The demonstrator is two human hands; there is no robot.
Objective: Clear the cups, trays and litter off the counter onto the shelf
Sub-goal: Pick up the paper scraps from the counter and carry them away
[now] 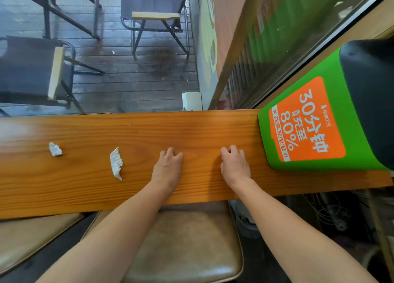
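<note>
The person's left hand [168, 169] and right hand [234, 167] both rest on the wooden counter [85, 186], side by side with a gap between them. The fingers of each hand are bent loosely and the tips touch the wood. Neither hand has hold of anything.

The litter is out past the left hand. A long scrunched white tissue [116, 163] lies on the counter near that hand, on its outer side, but not touching it. A smaller white tissue ball [55, 149] lies further out the same way, well apart from the hand.

Out past the right hand stands a big green box [307, 122] with an orange sticker and a black top. It is near that hand but not touching it.

Under the arms, below the counter edge, is a brown padded stool [187, 240]. Far ahead of the fingers, past the counter, a folding chair [153, 9] stands on a dark wet deck.
</note>
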